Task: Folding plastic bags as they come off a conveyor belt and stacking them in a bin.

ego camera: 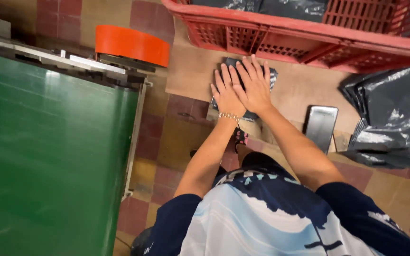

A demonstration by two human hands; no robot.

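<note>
A small dark grey plastic packet (pixel 272 76) lies on a sheet of brown cardboard (pixel 300 90) on the tiled floor. My left hand (pixel 226 92) and my right hand (pixel 255 83) press flat on top of it, side by side, fingers spread and pointing toward the red crate. The hands overlap a little and cover most of the packet. A beaded bracelet sits on my left wrist.
A red plastic crate (pixel 281 40) with dark bags inside stands just beyond the packet. A pile of black plastic bags (pixel 395 114) lies at the right. A phone (pixel 321 127) rests face up on the cardboard. A green conveyor belt (pixel 48 156) with an orange part fills the left.
</note>
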